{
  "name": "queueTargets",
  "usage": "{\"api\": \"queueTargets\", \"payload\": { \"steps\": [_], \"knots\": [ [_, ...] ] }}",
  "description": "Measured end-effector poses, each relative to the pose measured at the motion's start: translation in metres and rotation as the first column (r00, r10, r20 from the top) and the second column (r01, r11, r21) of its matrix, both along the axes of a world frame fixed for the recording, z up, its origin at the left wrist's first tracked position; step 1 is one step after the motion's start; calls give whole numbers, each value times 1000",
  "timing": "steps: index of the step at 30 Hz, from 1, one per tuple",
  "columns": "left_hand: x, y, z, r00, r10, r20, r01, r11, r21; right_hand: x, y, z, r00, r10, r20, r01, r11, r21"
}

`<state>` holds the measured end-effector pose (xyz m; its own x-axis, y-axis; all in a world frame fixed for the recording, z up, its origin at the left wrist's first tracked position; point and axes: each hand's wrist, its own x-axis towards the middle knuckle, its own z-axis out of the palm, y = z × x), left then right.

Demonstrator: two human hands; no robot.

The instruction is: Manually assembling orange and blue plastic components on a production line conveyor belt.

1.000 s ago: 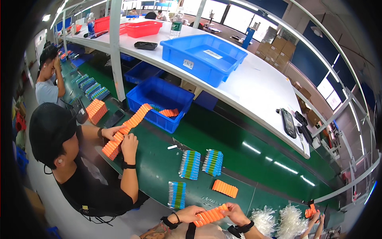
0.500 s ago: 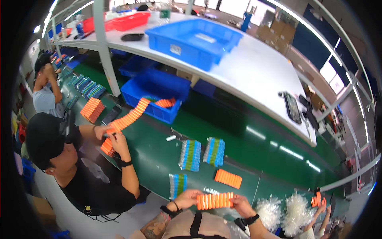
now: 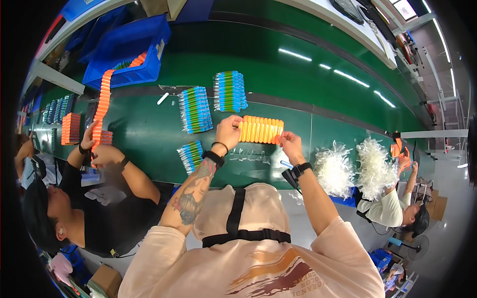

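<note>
A row of orange tube-shaped pieces (image 3: pixel 261 129), lined up side by side, is between my two hands over the green table. My left hand (image 3: pixel 228 131) grips its left end, fingers closed. At the lower right corner, the fingers of my right hand (image 3: pixel 291 145) pinch the other end. Whether it rests on another orange row beneath cannot be made out. To the left lie a blue-and-green bundle of slim packets (image 3: pixel 195 110), a second such bundle (image 3: pixel 230 92) farther back, and a third bundle (image 3: pixel 191 156) beside my left forearm. Clear plastic wrappers (image 3: pixel 248 155) lie just below the row.
At left a co-worker handles a long orange strip (image 3: pixel 103 99) trailing from a blue bin (image 3: pixel 126 74). Two heaps of clear plastic wrappers (image 3: pixel 334 171) are at right, near another person. A white stick (image 3: pixel 163 98) lies on the table (image 3: pixel 149 129).
My view has tilted down. Both hands have carried the orange row forward from near my body to where another orange row lay; that row is no longer seen separately.
</note>
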<state>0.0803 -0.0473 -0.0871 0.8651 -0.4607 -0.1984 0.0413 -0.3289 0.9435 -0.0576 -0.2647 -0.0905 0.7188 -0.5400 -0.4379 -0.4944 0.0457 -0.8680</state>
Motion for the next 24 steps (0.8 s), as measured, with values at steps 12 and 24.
{"api": "queueTargets", "payload": {
  "steps": [12, 24],
  "knots": [
    [2, -20, 1, 906, -409, 106, 297, 796, 528, 28, 0, 14, 803, 351, -482, -586, 316, -746],
    [12, -23, -17, 864, -473, 172, 290, 747, 598, 31, -15, -6, 803, 370, -466, -589, 381, -712]
  ]
}}
